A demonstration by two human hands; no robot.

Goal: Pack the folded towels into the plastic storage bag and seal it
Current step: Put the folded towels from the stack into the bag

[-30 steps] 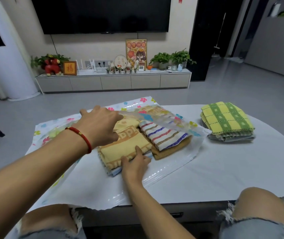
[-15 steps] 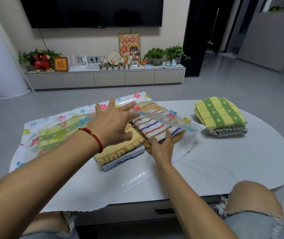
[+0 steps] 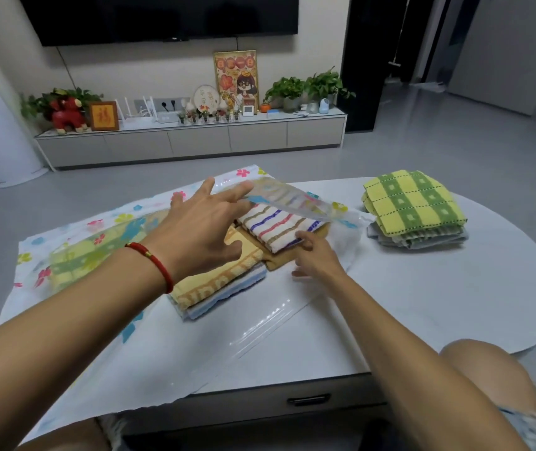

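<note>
While the left hand (image 3: 204,229) hovers with fingers spread, its fingertips lifting the upper lip of the plastic storage bag (image 3: 296,198), the right hand (image 3: 317,258) lies loosely apart with its fingertips against the near edge of the striped towel (image 3: 276,227); neither hand is clamped on a towel. That towel sits just ahead of the right hand, on top of a brown one, half under the raised lip, its long axis running from the near right toward the far left, into the bag. So the push, I judge, goes away from the body and leftward, and the right hand is the nearer one for it. Beside it to the left lies the yellow towel stack (image 3: 218,281) (a blue layer shows beneath), also at the bag's mouth. Deeper inside, one green-and-yellow bundle (image 3: 74,258) shows through the film. Well apart on the right of the table (image 3: 423,304), one checked towel pile (image 3: 413,206) waits outside, its layers too bunched to count.
</note>
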